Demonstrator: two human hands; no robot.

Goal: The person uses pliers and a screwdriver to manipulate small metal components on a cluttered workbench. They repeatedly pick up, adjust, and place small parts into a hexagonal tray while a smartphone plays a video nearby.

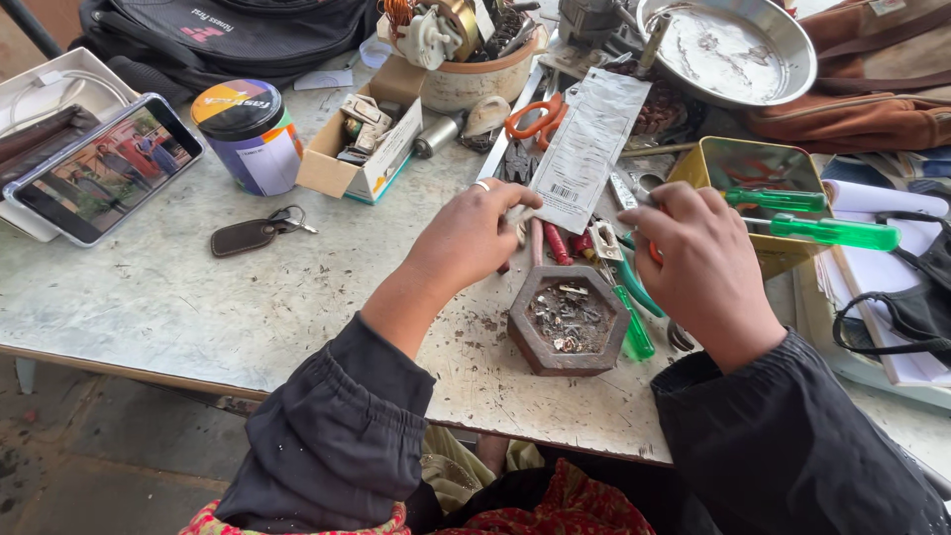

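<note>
**Green-handled tools out, small parts in hand at the worktop**

Green plastic shows wherever we look on the right of the scratched grey metal worktop (178, 297): two green-handled screwdrivers (832, 232) lie across the rim of a yellow square tin (758, 163), and green-handled pliers (634, 317) lie beside a dark hexagonal wooden tray (568, 319).

We judge the work to be mid-way. Our left hand (474, 238) is curled, its fingertips pinching a small pale part near the lower edge of a long white paper packet (584, 149); a ring shows on one finger. Our right hand (698, 263) is closed around something with an orange tip, but its back hides the grip, so we cannot tell just what it holds. Both hands hover just beyond the hexagonal tray, close together. Nothing finished is set apart that we can see, and many loose pieces remain.

As for containers: the hexagonal tray holds a heap of small metal scraps and screws. A small open cardboard box (362, 149), far left of the hands, holds switch-like parts. A round tan bowl (475, 74) behind it carries a coil and motor pieces. A wide steel dish (733, 50) far right looks nearly bare. A lidded round tub (248, 134) stands shut, beside a phone (99, 168) propped in a white tray.
</note>
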